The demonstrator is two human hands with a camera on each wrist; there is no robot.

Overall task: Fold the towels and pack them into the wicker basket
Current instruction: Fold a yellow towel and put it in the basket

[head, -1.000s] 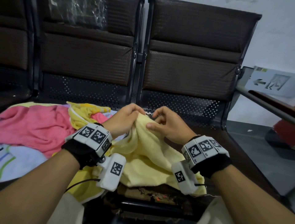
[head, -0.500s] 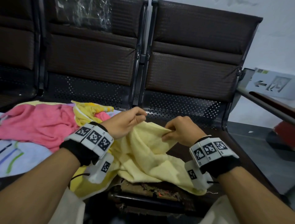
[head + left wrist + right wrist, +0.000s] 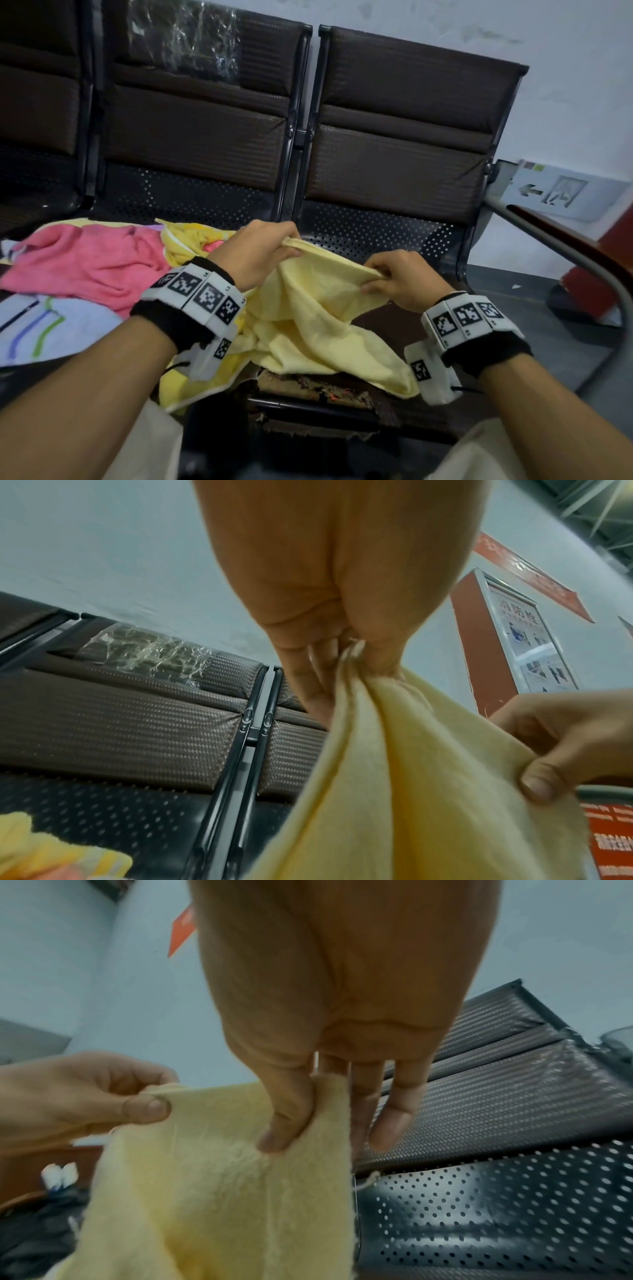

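A pale yellow towel [image 3: 308, 318] hangs crumpled between both hands over the bench seat. My left hand [image 3: 260, 253] pinches its top edge at one end, seen close in the left wrist view as bunched cloth [image 3: 394, 750] under the left hand [image 3: 342, 653]. My right hand [image 3: 397, 277] pinches the same edge further right; in the right wrist view the thumb of the right hand [image 3: 308, 1110] presses the towel [image 3: 222, 1177] against the fingers. The stretch of edge between the hands is nearly taut. No wicker basket is in view.
A pile of other towels lies on the left seat: a pink one [image 3: 89, 263], a brighter yellow one [image 3: 191, 240], a white one with coloured stripes [image 3: 51, 329]. Dark bench backrests [image 3: 394, 137] rise behind. A metal armrest [image 3: 565, 253] curves at the right.
Both hands have moved apart along the towel's top edge and lifted it, drawing the edge out from a bunched lump to a nearly straight line.
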